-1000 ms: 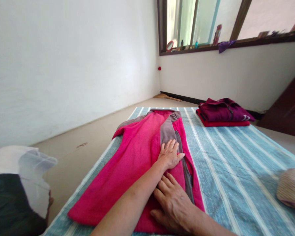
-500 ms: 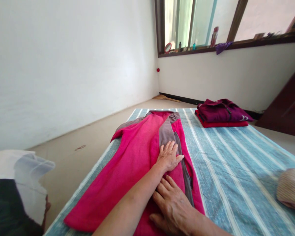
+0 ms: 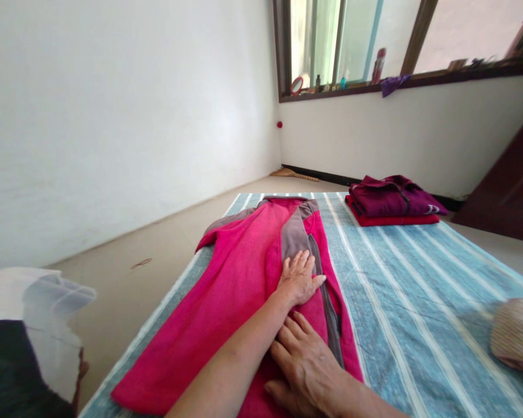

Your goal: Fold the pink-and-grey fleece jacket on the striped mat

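Observation:
A pink jacket with grey panels lies spread on the striped blue sheet, its collar at the far end. One side of it is folded over toward the middle. My left hand rests flat on the folded part, fingers stretched over the grey panel beside the zip edge. Closer to me, my right hand presses on the pink cloth with its fingers extended, just below the left wrist. Neither hand grasps anything. My forearms cover part of the jacket's lower end.
Folded purple and red clothes are stacked at the sheet's far right. A beige ribbed cloth item sits at the right edge. White and dark material stands at the lower left. Small items line the windowsill.
Both hands stay in the same place on the jacket. The view has shifted very slightly; nothing else has visibly moved.

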A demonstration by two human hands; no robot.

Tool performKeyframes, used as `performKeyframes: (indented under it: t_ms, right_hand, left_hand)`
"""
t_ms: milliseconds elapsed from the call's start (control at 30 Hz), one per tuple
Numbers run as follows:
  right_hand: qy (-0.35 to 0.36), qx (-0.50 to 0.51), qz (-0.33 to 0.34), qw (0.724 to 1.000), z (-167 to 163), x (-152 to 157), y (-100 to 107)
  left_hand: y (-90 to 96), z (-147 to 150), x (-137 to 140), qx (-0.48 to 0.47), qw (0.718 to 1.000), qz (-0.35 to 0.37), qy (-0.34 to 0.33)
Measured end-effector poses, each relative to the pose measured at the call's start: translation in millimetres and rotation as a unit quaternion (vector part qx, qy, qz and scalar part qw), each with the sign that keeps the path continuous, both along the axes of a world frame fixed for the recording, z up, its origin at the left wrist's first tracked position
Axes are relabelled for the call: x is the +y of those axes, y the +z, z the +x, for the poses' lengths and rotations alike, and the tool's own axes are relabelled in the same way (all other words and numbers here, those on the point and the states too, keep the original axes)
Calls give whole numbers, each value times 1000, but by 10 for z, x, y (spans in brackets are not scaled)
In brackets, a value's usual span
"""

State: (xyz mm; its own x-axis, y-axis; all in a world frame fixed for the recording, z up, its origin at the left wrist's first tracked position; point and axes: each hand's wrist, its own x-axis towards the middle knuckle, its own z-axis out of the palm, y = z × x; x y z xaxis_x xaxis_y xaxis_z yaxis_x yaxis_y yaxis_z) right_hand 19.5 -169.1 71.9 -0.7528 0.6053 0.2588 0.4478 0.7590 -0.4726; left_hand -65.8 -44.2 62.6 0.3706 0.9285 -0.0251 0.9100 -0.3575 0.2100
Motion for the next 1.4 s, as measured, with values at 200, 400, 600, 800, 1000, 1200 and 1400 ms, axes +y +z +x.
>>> performKeyframes:
  t_ms: [200, 400, 600, 800, 1000, 1200, 1400]
  right_hand:
    - [-2, 0, 2, 1000, -3, 6, -10]
    - [1, -5, 1, 1000, -9, 6, 1]
    - [-2, -1, 0, 1000, -10, 0, -9]
    - [0, 7, 1, 1000, -5, 5, 6]
    - [2, 0, 1, 1000, -2, 12, -7]
    - [0, 15, 7, 1000, -6, 5, -27]
    - [1, 9, 0, 1000, -2, 1, -3]
  left_hand:
    - [-8, -2, -2, -2, 1000, 4, 2]
    - [6, -1, -2, 1, 1000, 3, 2]
    - [-8, -8, 6, -3, 1000, -1, 2]
    - [-2, -3, 1, -1, 1000, 3, 2]
    - [7, -2, -4, 2, 1000, 0, 2]
    - [-7, -7, 3, 2, 1000, 2, 0]
    - [-1, -2, 6, 4, 1000, 1, 0]
